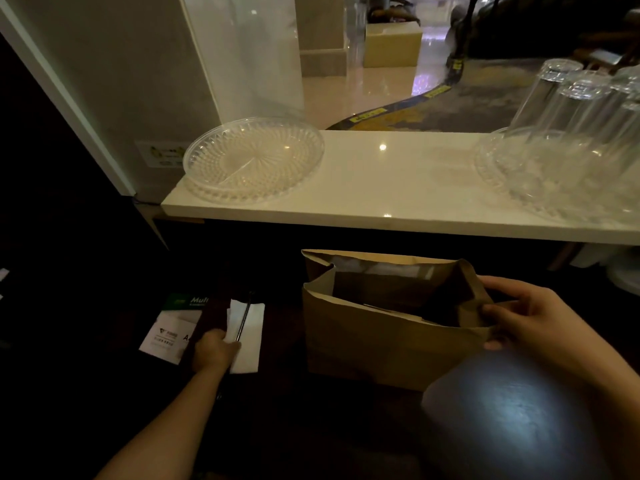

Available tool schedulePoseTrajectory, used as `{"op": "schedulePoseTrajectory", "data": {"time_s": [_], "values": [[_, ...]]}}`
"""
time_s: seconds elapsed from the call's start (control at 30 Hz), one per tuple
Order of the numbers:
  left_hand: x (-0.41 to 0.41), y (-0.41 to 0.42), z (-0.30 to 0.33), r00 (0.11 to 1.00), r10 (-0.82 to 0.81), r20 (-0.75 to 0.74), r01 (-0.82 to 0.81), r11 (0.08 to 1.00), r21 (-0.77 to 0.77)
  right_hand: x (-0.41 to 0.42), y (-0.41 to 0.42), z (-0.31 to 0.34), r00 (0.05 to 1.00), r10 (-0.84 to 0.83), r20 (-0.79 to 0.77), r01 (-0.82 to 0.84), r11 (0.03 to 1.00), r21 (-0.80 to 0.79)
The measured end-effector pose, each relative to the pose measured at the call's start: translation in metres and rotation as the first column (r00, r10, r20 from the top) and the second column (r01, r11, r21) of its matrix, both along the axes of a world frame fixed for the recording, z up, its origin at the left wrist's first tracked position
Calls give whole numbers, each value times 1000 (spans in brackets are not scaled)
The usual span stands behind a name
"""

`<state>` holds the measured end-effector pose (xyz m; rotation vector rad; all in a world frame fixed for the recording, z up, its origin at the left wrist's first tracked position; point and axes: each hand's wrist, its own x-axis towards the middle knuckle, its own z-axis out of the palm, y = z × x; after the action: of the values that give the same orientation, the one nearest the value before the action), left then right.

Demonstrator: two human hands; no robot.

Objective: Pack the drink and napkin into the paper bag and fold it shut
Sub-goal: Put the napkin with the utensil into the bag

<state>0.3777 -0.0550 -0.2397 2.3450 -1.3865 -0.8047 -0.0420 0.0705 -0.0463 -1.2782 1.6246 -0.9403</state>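
Observation:
A brown paper bag (374, 344) stands open on the dark lower counter, below the white ledge. Something pale shows at the back of its opening; the drink cannot be made out. My right hand (530, 317) pinches the bag's right rim and holds it open. A white folded napkin (251, 327) lies left of the bag with a thin metal straw (243, 320) across it. My left hand (214, 351) rests on the napkin's lower left corner, fingers curled onto its edge and the straw's near end.
A white stone ledge (398, 188) runs above the bag, carrying a clear cut-glass plate (252, 159) at left and upturned glasses (581, 102) on a second plate at right. A printed paper pack (173, 327) lies left of the napkin. A dark rounded object (512, 420) sits bottom right.

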Motion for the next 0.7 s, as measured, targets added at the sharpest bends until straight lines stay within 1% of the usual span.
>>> {"op": "schedulePoseTrajectory", "data": {"time_s": [0.1, 0.17, 0.23, 0.27, 0.3, 0.33, 0.37, 0.4, 0.43, 0.47, 0.5, 0.53, 0.57, 0.6, 0.63, 0.7], "values": [[-1, 0, 4, 996, 18, -86, -20, 1000, -22, 2, 1, 3, 1000, 2, -11, -2, 1000, -6], [-4, 1, 20, 990, 58, -129, -72, 992, -105, 4, 2, 6, 1000, 17, -10, -17, 1000, -12], [-4, 6, 49, 997, 62, -53, -74, 956, -285, 6, 3, 9, 1000, 27, 0, -27, 999, -24], [-2, 9, 68, 998, 61, -7, -59, 916, -396, 6, 2, 10, 1000, 29, 8, -29, 999, -30], [-3, 13, 90, 998, 70, 2, -60, 866, -496, 6, 2, 10, 999, 32, 17, -31, 999, -34], [-4, 16, 115, 997, 63, -48, -80, 819, -568, 6, 2, 10, 999, 39, 21, -38, 999, -37], [-10, 19, 145, 991, 14, -136, -95, 783, -614, 6, 2, 9, 999, 49, 19, -48, 998, -40], [-20, 22, 177, 969, -87, -232, -86, 758, -646, 5, 2, 8, 998, 58, 14, -58, 997, -45], [-34, 24, 210, 915, -243, -322, -39, 742, -669, 3, 2, 7, 998, 64, 9, -63, 997, -50], [-51, 23, 240, 801, -443, -402, 56, 724, -687, 2, 2, 6, 998, 67, 1, -67, 996, -54], [-72, 21, 265, 645, -633, -428, 197, 679, -708, 0, 2, 5, 998, 69, -7, -70, 996, -57], [-95, 18, 283, 495, -771, -400, 364, 602, -711, -1, 2, 5, 997, 73, -10, -73, 996, -58], [-121, 13, 295, 374, -854, -362, 521, 516, -680, -2, 1, 5, 997, 75, -6, -75, 996, -52], [-146, 9, 300, 293, -901, -321, 656, 434, -618, -2, 0, 4, 997, 73, 6, -73, 997, -39], [-171, 5, 300, 232, -933, -275, 768, 350, -537, -3, -1, 4, 998, 65, 19, -64, 998, -25], [-208, -4, 287, 158, -971, -179, 911, 213, -353, -3, -2, 5, 999, 41, 15, -40, 999, -19]]}}
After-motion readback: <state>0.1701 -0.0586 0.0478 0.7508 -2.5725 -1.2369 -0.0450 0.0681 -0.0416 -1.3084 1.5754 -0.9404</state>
